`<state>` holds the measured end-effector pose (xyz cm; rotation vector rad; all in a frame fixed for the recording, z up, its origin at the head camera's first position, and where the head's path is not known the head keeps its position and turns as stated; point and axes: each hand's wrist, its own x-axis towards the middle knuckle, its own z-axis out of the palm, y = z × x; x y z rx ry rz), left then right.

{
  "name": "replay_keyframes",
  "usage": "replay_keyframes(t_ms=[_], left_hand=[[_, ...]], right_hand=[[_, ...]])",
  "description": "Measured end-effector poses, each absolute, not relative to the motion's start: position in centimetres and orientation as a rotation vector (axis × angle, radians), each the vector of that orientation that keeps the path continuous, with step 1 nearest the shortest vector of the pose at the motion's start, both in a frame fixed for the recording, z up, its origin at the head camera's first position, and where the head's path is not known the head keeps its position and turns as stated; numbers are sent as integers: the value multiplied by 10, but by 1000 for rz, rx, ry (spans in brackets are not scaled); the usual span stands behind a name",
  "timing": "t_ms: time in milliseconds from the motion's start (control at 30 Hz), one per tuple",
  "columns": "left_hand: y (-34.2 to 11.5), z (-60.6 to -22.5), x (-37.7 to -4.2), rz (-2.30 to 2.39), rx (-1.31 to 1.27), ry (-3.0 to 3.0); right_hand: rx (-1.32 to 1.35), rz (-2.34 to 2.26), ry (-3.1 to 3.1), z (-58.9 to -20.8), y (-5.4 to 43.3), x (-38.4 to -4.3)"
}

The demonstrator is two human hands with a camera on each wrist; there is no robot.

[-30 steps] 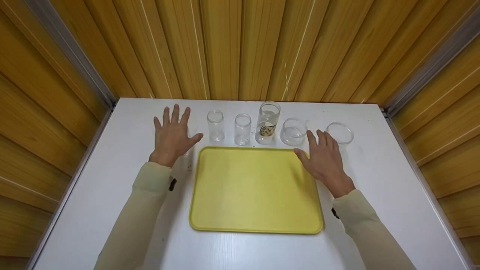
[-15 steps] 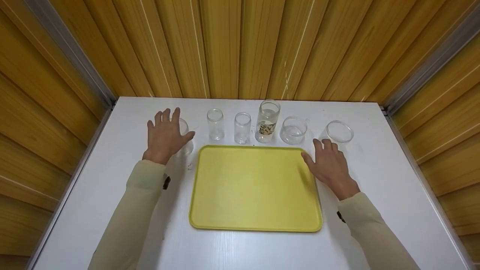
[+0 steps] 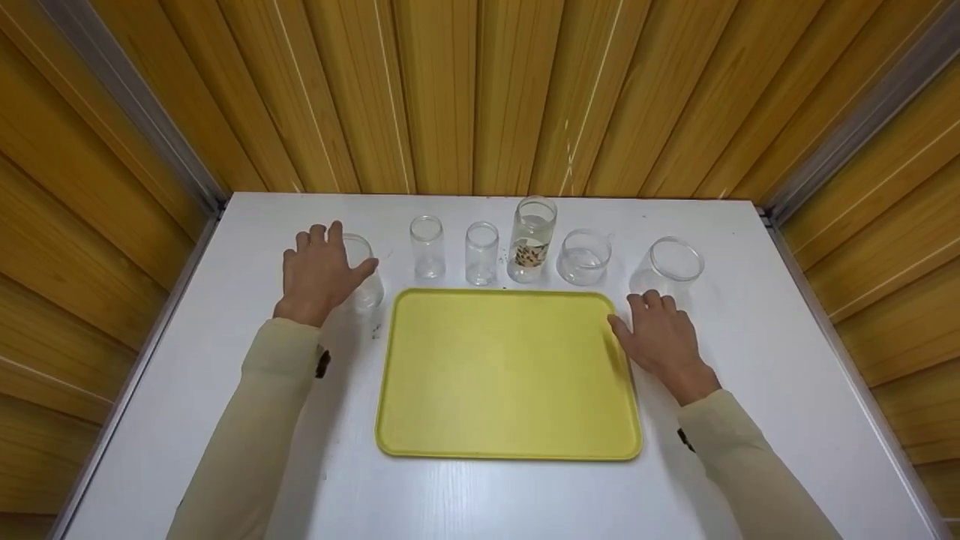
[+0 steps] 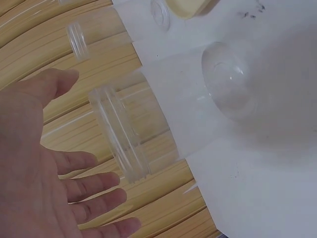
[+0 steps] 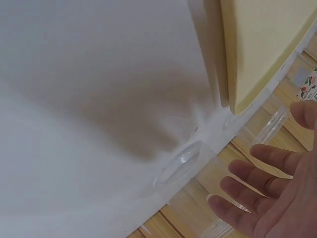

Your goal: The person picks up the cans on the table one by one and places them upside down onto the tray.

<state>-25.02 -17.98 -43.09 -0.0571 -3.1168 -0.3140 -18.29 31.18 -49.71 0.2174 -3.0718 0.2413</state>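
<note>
My left hand [image 3: 315,274] hovers with spread fingers beside a clear wide-mouthed jar [image 3: 365,281], covering part of it in the head view. The left wrist view shows the palm facing this jar's threaded rim [image 4: 116,134], with a gap between them and nothing held. On the right, my other hand [image 3: 664,341] hangs over the tray's right edge, fingers loosely bent and holding nothing. Just beyond its fingertips [image 5: 218,201] stands another clear wide jar [image 3: 670,271]. The yellow tray [image 3: 510,375] lies flat between both hands.
Behind the tray stand a slim clear jar [image 3: 428,249], a second slim jar [image 3: 481,255], a tall jar [image 3: 532,244] with a patterned label and a low wide jar [image 3: 584,259]. All share the white table [image 3: 465,499], with wood-patterned walls [image 3: 442,97] around it.
The left hand has moved left and slightly nearer, uncovering more of the left jar. The right hand has shifted right and back from the jars, its fingers bending. The jars and tray stay put.
</note>
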Motion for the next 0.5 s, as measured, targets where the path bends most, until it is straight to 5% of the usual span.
replay_keyframes(t_ms=[500], left_hand=[[-188,-437,-250,-355,-128,-3131]], right_hand=[[162,244,-3166,-514,316,-175]])
